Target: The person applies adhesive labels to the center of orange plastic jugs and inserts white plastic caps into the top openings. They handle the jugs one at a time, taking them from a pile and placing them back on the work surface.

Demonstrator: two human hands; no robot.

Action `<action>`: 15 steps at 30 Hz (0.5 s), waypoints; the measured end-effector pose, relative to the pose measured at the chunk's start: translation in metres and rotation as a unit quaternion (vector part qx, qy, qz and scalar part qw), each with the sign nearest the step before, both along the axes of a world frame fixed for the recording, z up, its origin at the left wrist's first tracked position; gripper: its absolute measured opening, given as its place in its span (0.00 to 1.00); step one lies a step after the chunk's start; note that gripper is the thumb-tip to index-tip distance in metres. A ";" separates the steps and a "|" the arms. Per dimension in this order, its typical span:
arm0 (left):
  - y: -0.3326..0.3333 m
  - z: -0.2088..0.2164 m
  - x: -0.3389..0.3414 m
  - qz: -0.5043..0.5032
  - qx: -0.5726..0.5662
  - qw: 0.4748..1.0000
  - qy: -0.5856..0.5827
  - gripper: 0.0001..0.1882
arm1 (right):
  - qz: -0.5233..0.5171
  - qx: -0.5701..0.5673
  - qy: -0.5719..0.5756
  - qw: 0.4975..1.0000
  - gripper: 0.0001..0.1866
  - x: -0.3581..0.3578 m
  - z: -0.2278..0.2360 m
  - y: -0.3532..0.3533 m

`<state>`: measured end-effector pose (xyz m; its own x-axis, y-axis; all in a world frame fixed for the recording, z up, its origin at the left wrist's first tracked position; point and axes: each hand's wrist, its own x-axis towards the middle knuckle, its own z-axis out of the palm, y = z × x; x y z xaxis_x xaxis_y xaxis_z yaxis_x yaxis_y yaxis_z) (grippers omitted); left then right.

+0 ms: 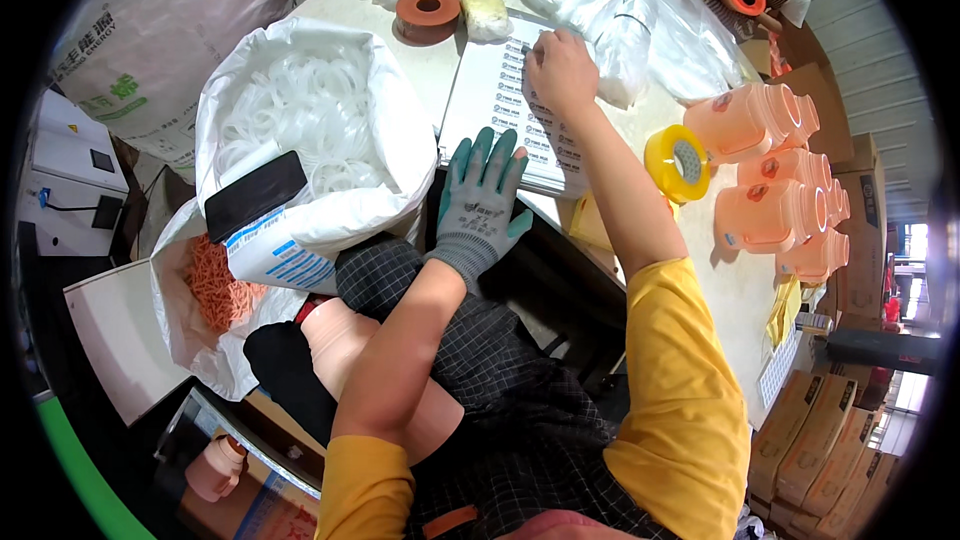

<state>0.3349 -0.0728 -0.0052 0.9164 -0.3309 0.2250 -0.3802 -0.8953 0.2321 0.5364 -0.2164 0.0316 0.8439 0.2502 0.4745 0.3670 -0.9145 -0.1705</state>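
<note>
A stack of white sheets with rows of small dark-printed labels [510, 90] lies at the table's near edge. My left hand [475, 210], in a grey and green glove, reaches the sheets' near edge with its fingers stretched out. My bare right hand [565, 70] is on the labels further up, fingers curled and thumb close to the index finger; anything small between them is hidden. Across my lap, beneath my left forearm, lies a large pale pink plastic container [335, 335], partly covered by the arm.
Left stands a white sack of clear plastic rings [300, 120] with a black phone [255, 197] on its rim. Below it, a bag holds orange strands [215, 285]. Brown tape [428, 16], clear bags [600, 10], yellow tape [677, 163] and several pink jugs [765, 215] are on the table.
</note>
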 end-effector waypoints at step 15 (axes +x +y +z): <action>0.007 0.055 -0.021 0.010 0.083 0.992 0.096 0.43 | 0.153 0.334 0.087 0.926 0.15 -0.103 0.039 0.020</action>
<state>0.3142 -0.0661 0.0500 0.9440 -0.3297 -0.0098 -0.3248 -0.9343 0.1467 0.4335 -0.1963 0.0710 0.8604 0.1893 0.4731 0.5050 -0.4410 -0.7419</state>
